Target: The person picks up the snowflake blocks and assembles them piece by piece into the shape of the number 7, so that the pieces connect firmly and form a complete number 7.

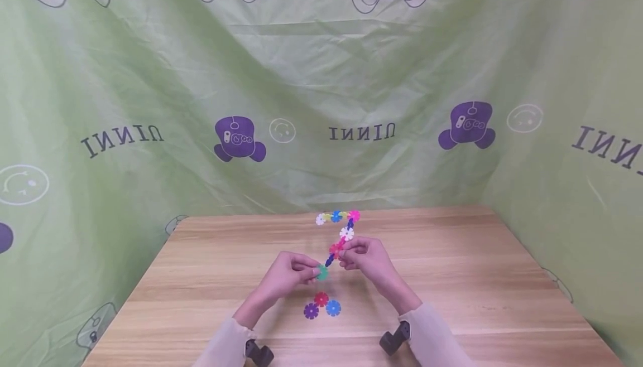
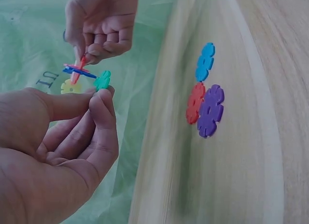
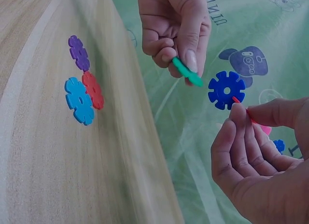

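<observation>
Between thumb and fingers my left hand pinches a green notched plastic disc, a snowflake building piece. My right hand pinches a red snowflake disc that is part of a chain of linked discs. The chain's near end is a dark blue disc, its edge close to the green disc. Beyond the right fingers the chain runs up through a white disc to a pink disc, then bends left past a blue disc to a white end disc.
On the wooden table below the hands lie three loose snowflake discs close together: red, purple and light blue. A green printed curtain hangs behind the table and along both sides.
</observation>
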`<state>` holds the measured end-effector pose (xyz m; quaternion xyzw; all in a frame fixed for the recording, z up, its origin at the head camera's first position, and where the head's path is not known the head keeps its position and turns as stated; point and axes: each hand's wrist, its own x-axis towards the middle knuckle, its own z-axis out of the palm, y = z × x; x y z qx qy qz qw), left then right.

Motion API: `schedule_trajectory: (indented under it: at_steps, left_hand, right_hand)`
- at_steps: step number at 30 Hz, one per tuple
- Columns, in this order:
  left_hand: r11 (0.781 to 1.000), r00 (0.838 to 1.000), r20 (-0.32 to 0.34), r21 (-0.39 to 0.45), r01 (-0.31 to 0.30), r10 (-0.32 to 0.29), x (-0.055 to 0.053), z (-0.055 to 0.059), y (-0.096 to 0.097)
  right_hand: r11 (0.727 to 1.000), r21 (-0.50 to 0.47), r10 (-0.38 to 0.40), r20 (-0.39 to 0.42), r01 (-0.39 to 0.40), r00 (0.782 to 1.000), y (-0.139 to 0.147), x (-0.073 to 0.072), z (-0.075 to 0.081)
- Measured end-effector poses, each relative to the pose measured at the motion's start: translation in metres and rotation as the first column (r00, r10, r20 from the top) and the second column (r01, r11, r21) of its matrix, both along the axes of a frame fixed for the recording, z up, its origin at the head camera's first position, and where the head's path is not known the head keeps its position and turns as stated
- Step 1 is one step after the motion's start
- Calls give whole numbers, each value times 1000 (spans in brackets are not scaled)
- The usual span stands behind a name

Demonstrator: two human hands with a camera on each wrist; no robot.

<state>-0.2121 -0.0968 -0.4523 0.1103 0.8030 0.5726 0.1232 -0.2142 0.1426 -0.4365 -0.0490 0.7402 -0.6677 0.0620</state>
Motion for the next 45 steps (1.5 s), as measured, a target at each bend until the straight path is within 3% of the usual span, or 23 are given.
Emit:
schedule_trajectory:
  at_steps: [20, 45]
  left_hand:
    - [995, 999, 43, 94, 13, -17, 4, 2, 3]
    - [993, 998, 57, 116, 11, -18, 5, 5, 5]
  right_hand:
    - [1000, 7, 11, -8, -11, 1000, 0, 0, 1]
    - [1000, 13, 22, -6, -22, 1000, -2, -1, 1]
